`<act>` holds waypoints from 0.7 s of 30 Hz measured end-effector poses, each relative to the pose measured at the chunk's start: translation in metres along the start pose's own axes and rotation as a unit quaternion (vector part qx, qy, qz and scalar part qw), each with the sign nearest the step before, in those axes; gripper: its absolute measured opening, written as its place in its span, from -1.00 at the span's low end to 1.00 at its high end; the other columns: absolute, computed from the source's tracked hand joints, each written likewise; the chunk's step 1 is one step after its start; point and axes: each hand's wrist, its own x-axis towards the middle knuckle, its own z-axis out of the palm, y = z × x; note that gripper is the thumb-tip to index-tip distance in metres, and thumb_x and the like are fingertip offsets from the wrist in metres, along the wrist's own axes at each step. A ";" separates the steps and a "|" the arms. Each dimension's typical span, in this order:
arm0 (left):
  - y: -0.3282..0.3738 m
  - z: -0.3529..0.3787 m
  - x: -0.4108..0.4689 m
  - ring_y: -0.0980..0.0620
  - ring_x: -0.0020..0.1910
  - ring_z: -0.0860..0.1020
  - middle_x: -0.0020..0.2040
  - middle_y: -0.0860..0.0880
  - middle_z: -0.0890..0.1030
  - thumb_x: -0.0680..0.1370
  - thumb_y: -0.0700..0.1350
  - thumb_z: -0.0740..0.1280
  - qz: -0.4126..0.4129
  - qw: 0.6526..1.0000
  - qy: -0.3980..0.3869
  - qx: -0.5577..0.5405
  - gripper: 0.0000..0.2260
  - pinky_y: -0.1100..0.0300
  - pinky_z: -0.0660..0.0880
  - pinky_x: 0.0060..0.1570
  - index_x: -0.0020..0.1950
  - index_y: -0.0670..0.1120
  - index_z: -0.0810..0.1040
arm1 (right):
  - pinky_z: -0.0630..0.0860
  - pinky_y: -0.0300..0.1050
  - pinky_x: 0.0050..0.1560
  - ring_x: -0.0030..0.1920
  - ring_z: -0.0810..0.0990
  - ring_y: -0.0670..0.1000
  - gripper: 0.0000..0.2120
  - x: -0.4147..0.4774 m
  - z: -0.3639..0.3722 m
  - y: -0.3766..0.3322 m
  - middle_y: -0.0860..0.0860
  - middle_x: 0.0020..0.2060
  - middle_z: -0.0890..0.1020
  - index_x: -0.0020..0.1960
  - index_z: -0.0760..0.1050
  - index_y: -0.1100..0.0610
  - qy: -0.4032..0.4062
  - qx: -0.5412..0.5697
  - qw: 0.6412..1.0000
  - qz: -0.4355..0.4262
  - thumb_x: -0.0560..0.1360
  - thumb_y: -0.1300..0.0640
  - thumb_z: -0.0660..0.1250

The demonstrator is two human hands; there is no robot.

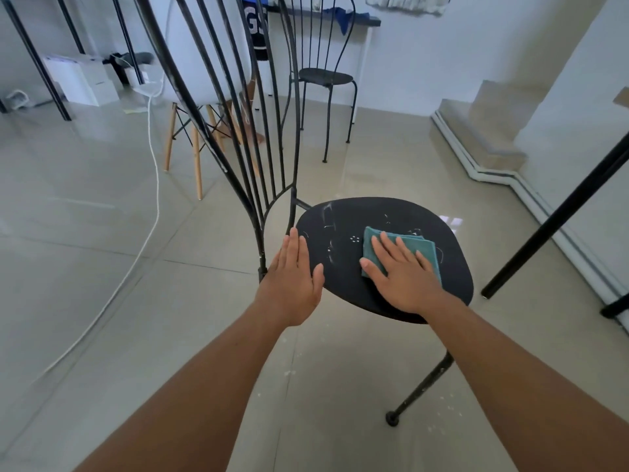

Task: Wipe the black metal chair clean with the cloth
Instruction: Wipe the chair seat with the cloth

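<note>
The black metal chair (343,264) stands in front of me, its round seat streaked with white marks and its tall barred back rising at the left. A folded teal cloth (408,245) lies on the seat's right half. My right hand (403,274) presses flat on the cloth, fingers spread and pointing away from me. My left hand (294,277) rests flat on the seat's left edge beside the back's base, holding nothing.
A second black metal chair (325,78) stands further back by a white table. A white chair with wooden legs (200,97) is behind the chair back. A white cable (153,185) crosses the tiled floor at left. A black leg (558,216) slants at right.
</note>
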 end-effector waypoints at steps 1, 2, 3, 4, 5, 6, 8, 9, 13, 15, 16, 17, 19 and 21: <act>0.001 0.000 -0.001 -0.06 0.74 -0.20 0.76 -0.14 -0.24 0.76 0.18 -0.12 -0.003 1.000 0.001 0.001 -0.33 -0.02 -0.10 0.71 0.75 -0.18 -0.19 | -0.19 0.21 0.71 0.74 -0.21 -0.03 -0.31 0.009 0.000 -0.004 -0.20 0.73 -0.18 0.75 -0.20 -0.19 0.000 0.005 1.000 0.014 0.68 -0.41 -0.25; 0.002 0.000 -0.002 -0.06 0.74 -0.20 0.76 -0.13 -0.24 0.76 0.17 -0.12 -0.006 1.000 0.003 0.003 -0.33 -0.03 -0.10 0.71 0.75 -0.18 -0.18 | -0.20 0.23 0.71 0.74 -0.21 -0.02 -0.31 0.019 0.000 -0.009 -0.19 0.74 -0.19 0.75 -0.20 -0.18 0.001 0.009 1.000 0.023 0.69 -0.39 -0.25; 0.003 0.000 -0.001 -0.06 0.74 -0.20 0.76 -0.13 -0.23 0.76 0.17 -0.12 -0.008 1.000 0.005 0.005 -0.33 -0.04 -0.09 0.71 0.75 -0.18 -0.18 | -0.21 0.25 0.71 0.74 -0.22 0.00 -0.32 0.029 0.000 -0.016 -0.18 0.74 -0.19 0.75 -0.20 -0.17 0.002 0.010 1.000 0.027 0.70 -0.37 -0.24; 0.003 0.000 0.000 -0.06 0.74 -0.20 0.76 -0.14 -0.23 0.76 0.16 -0.12 -0.009 1.000 0.007 0.005 -0.34 -0.05 -0.08 0.71 0.75 -0.18 -0.17 | -0.21 0.26 0.70 0.74 -0.22 0.00 -0.33 0.038 -0.001 -0.024 -0.17 0.74 -0.20 0.75 -0.20 -0.16 0.000 0.010 1.000 0.027 0.71 -0.35 -0.23; 0.003 -0.001 0.001 -0.06 0.74 -0.20 0.76 -0.14 -0.23 0.76 0.16 -0.12 -0.009 1.000 0.005 0.004 -0.34 -0.05 -0.08 0.71 0.75 -0.19 -0.17 | -0.22 0.26 0.70 0.74 -0.23 0.01 -0.35 0.046 -0.001 -0.032 -0.17 0.74 -0.20 0.75 -0.20 -0.16 -0.004 0.011 1.000 0.023 0.72 -0.33 -0.23; 0.003 -0.001 0.002 -0.05 0.74 -0.20 0.76 -0.14 -0.24 0.76 0.14 -0.12 -0.008 1.000 0.002 0.004 -0.34 -0.05 -0.08 0.71 0.75 -0.19 -0.18 | -0.22 0.27 0.70 0.74 -0.23 0.01 -0.36 0.053 -0.001 -0.040 -0.17 0.74 -0.20 0.76 -0.19 -0.16 -0.007 0.012 1.000 0.016 0.73 -0.30 -0.23; 0.000 -0.003 0.002 -0.04 0.74 -0.21 0.76 -0.14 -0.25 0.76 0.11 -0.11 -0.003 1.000 -0.003 0.003 -0.36 -0.03 -0.09 0.71 0.75 -0.19 -0.19 | -0.21 0.27 0.70 0.74 -0.22 0.00 -0.39 0.063 0.000 -0.056 -0.17 0.74 -0.19 0.76 -0.17 -0.16 -0.013 0.015 1.000 -0.007 0.74 -0.26 -0.22; -0.002 -0.004 0.003 -0.04 0.74 -0.21 0.76 -0.14 -0.25 0.76 0.09 -0.10 0.002 1.000 -0.007 0.000 -0.36 -0.01 -0.10 0.71 0.75 -0.20 -0.19 | -0.21 0.27 0.70 0.74 -0.22 -0.01 -0.40 0.066 0.001 -0.063 -0.18 0.74 -0.18 0.76 -0.15 -0.17 -0.013 0.016 1.000 -0.022 0.75 -0.25 -0.22; -0.011 -0.009 0.009 -0.07 0.74 -0.19 0.75 -0.20 -0.23 0.76 0.05 -0.10 0.029 0.999 -0.028 -0.012 -0.37 -0.01 -0.07 0.71 0.73 -0.27 -0.18 | -0.17 0.20 0.71 0.73 -0.16 -0.11 -0.46 0.056 0.006 -0.074 -0.26 0.73 -0.08 0.73 -0.05 -0.30 0.001 0.030 0.993 -0.113 0.76 -0.26 -0.19; -0.012 -0.010 0.010 -0.09 0.74 -0.19 0.74 -0.24 -0.22 0.71 0.09 -0.15 0.036 0.999 -0.030 -0.018 -0.31 -0.02 -0.05 0.71 0.73 -0.29 -0.17 | -0.16 0.15 0.72 0.72 -0.16 -0.16 -0.49 0.041 0.009 -0.066 -0.32 0.71 -0.05 0.71 -0.01 -0.35 -0.002 0.040 0.986 -0.161 0.76 -0.27 -0.17; -0.013 -0.010 0.011 -0.10 0.74 -0.19 0.74 -0.25 -0.22 0.68 0.10 -0.17 0.039 0.999 -0.029 -0.020 -0.29 -0.02 -0.04 0.71 0.72 -0.30 -0.17 | -0.18 0.12 0.72 0.72 -0.17 -0.18 -0.50 0.033 0.009 -0.060 -0.35 0.70 -0.05 0.70 0.00 -0.36 -0.009 0.041 0.982 -0.182 0.76 -0.27 -0.17; -0.013 -0.009 0.011 -0.10 0.74 -0.19 0.74 -0.26 -0.21 0.68 0.11 -0.17 0.040 0.999 -0.030 -0.022 -0.28 -0.03 -0.03 0.71 0.72 -0.30 -0.18 | -0.21 0.07 0.71 0.71 -0.19 -0.21 -0.50 0.024 0.007 -0.052 -0.38 0.69 -0.06 0.70 0.00 -0.37 -0.018 0.038 0.979 -0.200 0.77 -0.27 -0.16; -0.012 -0.009 0.010 -0.09 0.74 -0.19 0.74 -0.24 -0.23 0.72 0.10 -0.13 0.030 0.999 -0.036 -0.027 -0.32 -0.05 -0.01 0.71 0.73 -0.28 -0.19 | -0.27 -0.03 0.67 0.69 -0.23 -0.26 -0.51 0.008 0.002 -0.034 -0.43 0.67 -0.09 0.69 -0.01 -0.39 -0.040 0.031 0.974 -0.220 0.77 -0.28 -0.14; -0.008 -0.010 0.008 -0.09 0.74 -0.19 0.74 -0.21 -0.27 0.76 0.07 -0.06 0.008 0.998 -0.039 -0.037 -0.34 -0.06 0.00 0.71 0.73 -0.26 -0.21 | -0.29 -0.05 0.65 0.68 -0.25 -0.27 -0.50 -0.003 -0.005 -0.014 -0.44 0.67 -0.11 0.69 -0.03 -0.41 -0.055 0.028 0.975 -0.213 0.76 -0.30 -0.13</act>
